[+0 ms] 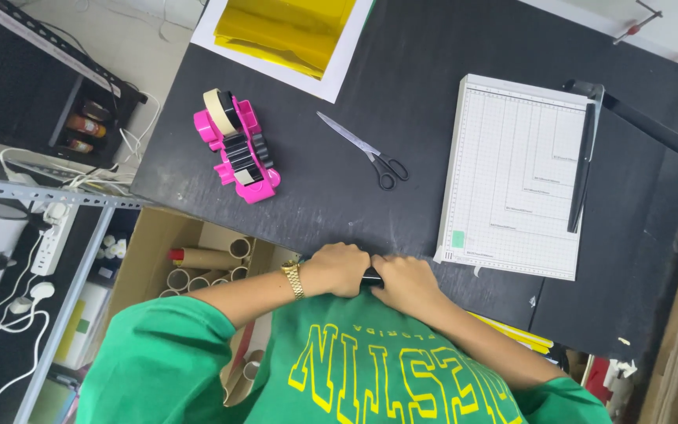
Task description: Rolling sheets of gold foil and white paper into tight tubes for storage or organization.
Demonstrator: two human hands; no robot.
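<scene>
both hands sit together at the near edge of the desk (402, 71), forearms angled in from either side. the left hand (341, 269), a gold watch (294, 279) on its wrist, is curled into a fist; the right hand (406, 281) is curled beside it, knuckles touching. their fingers are clenched on a small black object (371, 276), which shows only in the gap between the two fists. beyond the fingers lie scissors (370, 151); a paper cutter (515, 177) lies just past the right hand.
</scene>
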